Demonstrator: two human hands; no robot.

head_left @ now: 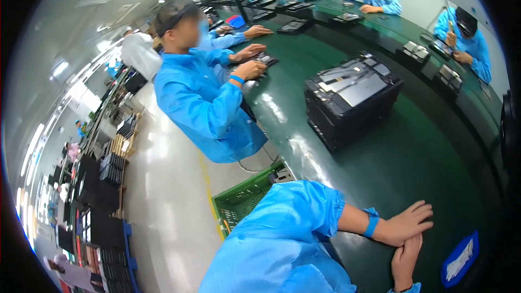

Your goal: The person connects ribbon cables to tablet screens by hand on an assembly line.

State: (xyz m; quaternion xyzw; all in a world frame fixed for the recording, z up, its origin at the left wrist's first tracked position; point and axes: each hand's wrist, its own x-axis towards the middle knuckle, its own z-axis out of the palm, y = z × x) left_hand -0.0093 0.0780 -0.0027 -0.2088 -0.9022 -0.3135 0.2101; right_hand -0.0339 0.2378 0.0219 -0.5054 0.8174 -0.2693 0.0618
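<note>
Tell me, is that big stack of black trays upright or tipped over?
Upright: the stack stands layered on the green table, with flat parts showing on top.

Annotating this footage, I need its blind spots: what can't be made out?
Head view: green tabletop under the bare left hand, covered by that hand.
Head view: forearm behind the bare right hand, cut off by lower edge.
Head view: part of the green plastic crate, covered by the shiny blue sleeve.
Head view: white contents of the blue tray, too blurred to identify.
</note>
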